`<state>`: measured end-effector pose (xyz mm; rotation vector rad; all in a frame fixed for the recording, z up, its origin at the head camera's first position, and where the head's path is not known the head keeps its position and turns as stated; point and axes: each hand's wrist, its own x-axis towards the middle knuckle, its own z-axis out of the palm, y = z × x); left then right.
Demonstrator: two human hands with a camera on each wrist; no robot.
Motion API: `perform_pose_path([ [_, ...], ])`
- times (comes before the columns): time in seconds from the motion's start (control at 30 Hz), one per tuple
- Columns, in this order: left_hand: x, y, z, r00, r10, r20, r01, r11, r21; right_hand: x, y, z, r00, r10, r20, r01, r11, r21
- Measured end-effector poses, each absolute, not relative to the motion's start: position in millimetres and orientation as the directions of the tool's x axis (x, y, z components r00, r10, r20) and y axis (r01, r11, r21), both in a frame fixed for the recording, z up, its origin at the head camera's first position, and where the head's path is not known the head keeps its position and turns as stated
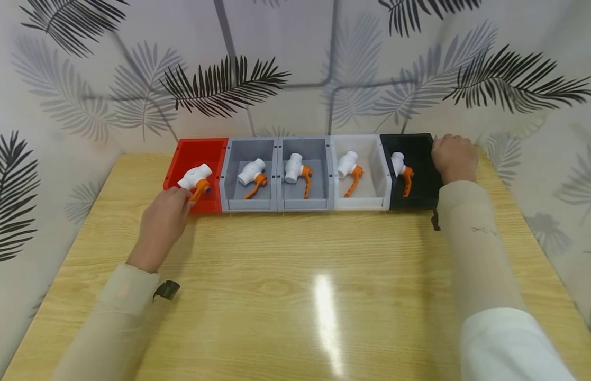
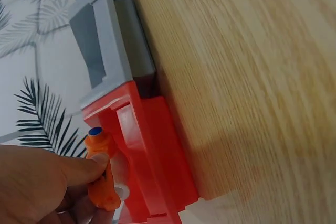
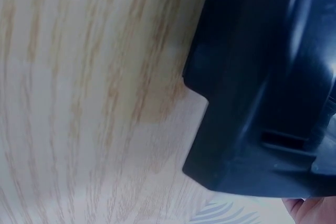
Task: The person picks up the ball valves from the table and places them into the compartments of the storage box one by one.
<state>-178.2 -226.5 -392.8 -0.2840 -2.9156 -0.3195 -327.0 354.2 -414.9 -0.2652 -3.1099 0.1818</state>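
Observation:
My left hand [image 1: 164,222] pinches the orange lever of a white plastic ball valve [image 1: 196,176] between thumb and fingers, over the red bin [image 1: 181,153]. In the left wrist view, the thumb presses on the orange lever [image 2: 100,182], and a blue cap shows at its end. At the far right, my right hand [image 1: 454,154] grips the right side wall of the black bin [image 1: 421,151], its fingers curled at the rim. Inside that bin, against its left wall, lies another ball valve [image 1: 398,163]. The right wrist view shows mostly the black bin's outside [image 3: 247,103].
Between the red and black bins stand two grey bins [image 1: 253,205] [image 1: 305,205] and a white bin [image 1: 357,203], joined in one row. Each holds a white ball valve with an orange lever. Behind the row hangs a leaf-patterned cloth [image 1: 285,111]. Under everything is a wood-grain table [image 1: 257,296].

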Motion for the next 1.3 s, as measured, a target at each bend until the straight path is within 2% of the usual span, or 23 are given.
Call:
perform_pose_path([
  [0.3,-199.3,-226.4,-405.3,-0.985,0.134,0.108,0.149,0.976,0.156,-326.5,351.1,-415.1,-0.987,0.157,0.014,0.155,0.981,-0.119],
  [0.83,-223.1,-220.3,-410.3,-0.982,0.159,0.105,0.159,0.987,-0.009,-325.2,351.5,-412.5,-0.987,0.160,0.012,0.156,0.977,-0.143],
  [1.07,-230.1,-219.1,-411.3,-0.977,0.186,0.101,0.185,0.983,-0.021,-324.1,353.0,-411.8,-0.988,0.151,0.019,0.147,0.978,-0.150],
  [1.3,-237.1,-218.9,-413.6,-0.990,0.130,0.044,0.131,0.991,0.007,-323.9,353.0,-408.6,-0.990,0.144,0.000,0.142,0.977,-0.157],
])
